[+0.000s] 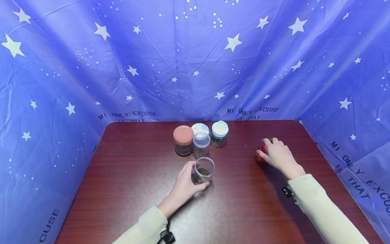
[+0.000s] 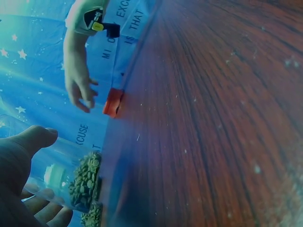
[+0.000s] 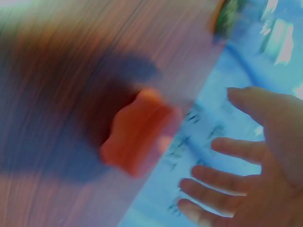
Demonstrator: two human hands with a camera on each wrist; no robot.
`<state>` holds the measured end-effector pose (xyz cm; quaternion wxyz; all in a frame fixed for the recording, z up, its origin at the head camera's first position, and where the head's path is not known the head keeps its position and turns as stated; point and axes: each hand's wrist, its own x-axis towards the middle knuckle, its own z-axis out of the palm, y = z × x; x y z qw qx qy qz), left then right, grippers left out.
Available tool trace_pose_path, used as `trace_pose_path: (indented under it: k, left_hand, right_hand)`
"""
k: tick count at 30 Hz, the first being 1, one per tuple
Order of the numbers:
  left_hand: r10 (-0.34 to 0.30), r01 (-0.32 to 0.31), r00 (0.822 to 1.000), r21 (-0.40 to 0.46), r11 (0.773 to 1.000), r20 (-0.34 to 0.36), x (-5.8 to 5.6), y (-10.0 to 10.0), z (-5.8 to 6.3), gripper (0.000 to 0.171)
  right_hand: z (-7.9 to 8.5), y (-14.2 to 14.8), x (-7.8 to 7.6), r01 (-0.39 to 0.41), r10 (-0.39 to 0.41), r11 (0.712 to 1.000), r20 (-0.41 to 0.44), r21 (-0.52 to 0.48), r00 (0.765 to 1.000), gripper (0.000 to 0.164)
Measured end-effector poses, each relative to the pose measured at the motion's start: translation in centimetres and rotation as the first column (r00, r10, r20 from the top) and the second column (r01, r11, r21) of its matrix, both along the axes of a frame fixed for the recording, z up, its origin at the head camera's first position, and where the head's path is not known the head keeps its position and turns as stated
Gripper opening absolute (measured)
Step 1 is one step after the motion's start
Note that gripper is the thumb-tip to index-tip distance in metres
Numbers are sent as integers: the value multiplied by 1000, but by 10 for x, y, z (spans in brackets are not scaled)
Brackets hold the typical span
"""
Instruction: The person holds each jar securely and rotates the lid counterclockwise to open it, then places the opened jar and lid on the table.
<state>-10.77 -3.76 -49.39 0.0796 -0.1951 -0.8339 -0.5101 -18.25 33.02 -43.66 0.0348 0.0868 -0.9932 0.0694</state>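
Observation:
My left hand (image 1: 183, 179) grips a clear open-topped jar (image 1: 204, 174), fingers and thumb curled round its side. Greenish-brown pellets (image 2: 86, 182) cover the bottom of that jar. Over on the right side of the table, my right hand (image 1: 278, 153) hovers above a red lid (image 1: 261, 154) with a scalloped edge. In the right wrist view the fingers are spread and a gap shows between them and the lid (image 3: 139, 135), which sits on the tabletop.
Behind the held jar stand several others: one with an orange-pink lid (image 1: 183, 135), a clear capped one (image 1: 201, 146) with pellets, a white-lidded one (image 1: 199, 127) partly hidden, and one with a mint lid (image 1: 219, 129). A blue star-printed curtain (image 1: 195, 61) surrounds the wooden table (image 1: 134, 169).

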Motion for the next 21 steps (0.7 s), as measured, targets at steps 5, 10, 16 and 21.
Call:
trace_pose_path:
  k: [5,10,16,21]
  left_hand:
    - [-8,8,1000,5,1000,2,-1,2,2,68]
    - [2,-2,1000,1,1000,-4,-1,2,4,69]
    - [5,-5,1000,1,1000,-11,1,0,5,68]
    - [25,-25,999,2,1000,-23,2,-1,5,68]
  right_hand:
    - [11,-31,15,-90,84,996,-166,-25,983,48]
    - [17,-58,30,-205,186,977,-260,-50,948,48]
    - [17,-79,44,-340,309,940,-366,-24,878,53]
    - [15,-95,57,-370,330,929,-397,-25,856,55]
